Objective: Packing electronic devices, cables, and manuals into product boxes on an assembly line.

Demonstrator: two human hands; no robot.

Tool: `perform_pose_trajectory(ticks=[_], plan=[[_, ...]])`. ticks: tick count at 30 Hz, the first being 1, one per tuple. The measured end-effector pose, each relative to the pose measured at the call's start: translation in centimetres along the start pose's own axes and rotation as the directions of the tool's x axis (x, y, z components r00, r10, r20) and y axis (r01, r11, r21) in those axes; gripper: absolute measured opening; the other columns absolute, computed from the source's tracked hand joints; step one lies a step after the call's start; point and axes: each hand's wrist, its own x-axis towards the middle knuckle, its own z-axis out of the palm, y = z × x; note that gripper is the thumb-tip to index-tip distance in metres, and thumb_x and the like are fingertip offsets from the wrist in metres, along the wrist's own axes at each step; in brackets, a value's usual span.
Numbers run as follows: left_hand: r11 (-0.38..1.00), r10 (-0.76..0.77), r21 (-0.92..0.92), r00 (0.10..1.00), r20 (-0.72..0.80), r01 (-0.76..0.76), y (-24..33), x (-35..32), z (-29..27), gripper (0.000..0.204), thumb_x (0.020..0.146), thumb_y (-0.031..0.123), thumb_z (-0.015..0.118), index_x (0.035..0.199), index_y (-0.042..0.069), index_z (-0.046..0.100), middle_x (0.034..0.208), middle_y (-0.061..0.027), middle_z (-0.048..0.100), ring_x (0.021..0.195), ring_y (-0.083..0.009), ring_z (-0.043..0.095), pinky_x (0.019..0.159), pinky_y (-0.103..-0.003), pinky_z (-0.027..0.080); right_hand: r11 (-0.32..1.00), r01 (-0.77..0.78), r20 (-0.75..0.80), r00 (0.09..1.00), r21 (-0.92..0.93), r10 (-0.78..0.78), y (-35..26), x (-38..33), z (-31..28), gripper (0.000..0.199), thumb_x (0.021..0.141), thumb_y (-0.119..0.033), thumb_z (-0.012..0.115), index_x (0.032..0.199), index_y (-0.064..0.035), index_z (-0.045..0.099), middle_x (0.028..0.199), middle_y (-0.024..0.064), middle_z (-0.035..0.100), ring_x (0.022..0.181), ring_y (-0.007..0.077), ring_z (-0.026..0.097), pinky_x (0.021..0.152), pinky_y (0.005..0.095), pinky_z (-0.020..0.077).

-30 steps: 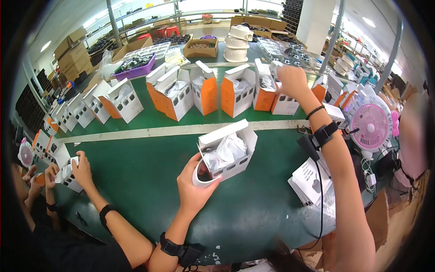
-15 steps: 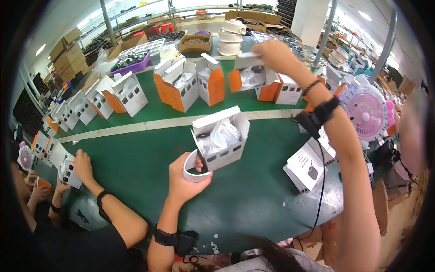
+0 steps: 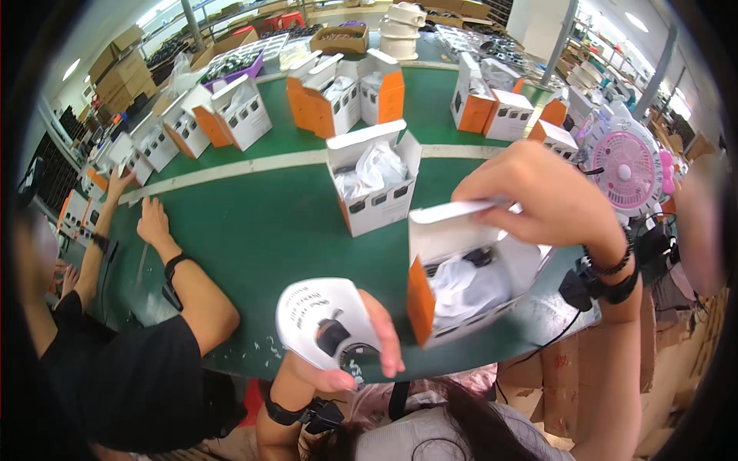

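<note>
My left hand holds a flat white card piece with a round black hole, close to my body at the table's near edge. My right hand grips the open top flap of a white and orange carton and holds it above the green table. Inside that carton lies a plastic-wrapped item. Behind it stands a second open white carton with a clear bag in it.
Rows of open white and orange cartons stand across the far table. A pink fan sits at the right. Another person's arms rest on the table at the left. Cardboard boxes are stacked far left.
My right hand came back from the far row with a carton and brought it near me. My left hand drew the white card piece down off the middle carton toward my body.
</note>
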Motion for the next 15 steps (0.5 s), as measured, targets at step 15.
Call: perform_pose_trajectory(ticks=[15], plan=[[0.746, -0.501, 0.416, 0.85, -0.164, 0.52, 1.9, 0.8, 4.3, 0.05, 0.066, 0.015, 0.083, 0.107, 0.001, 0.059, 0.093, -0.0025, 0.062, 0.086, -0.0098, 0.058, 0.077, -0.024, 0.046, 0.953, 0.165, -0.108, 0.984, 0.253, -0.141, -8.7, 1.3, 4.1, 0.029, 0.063, 0.002, 0.063, 0.09, -0.0043, 0.054, 0.076, 0.009, 0.056, 0.071, 0.0302, 0.059, 0.058, 0.038, 0.0471]])
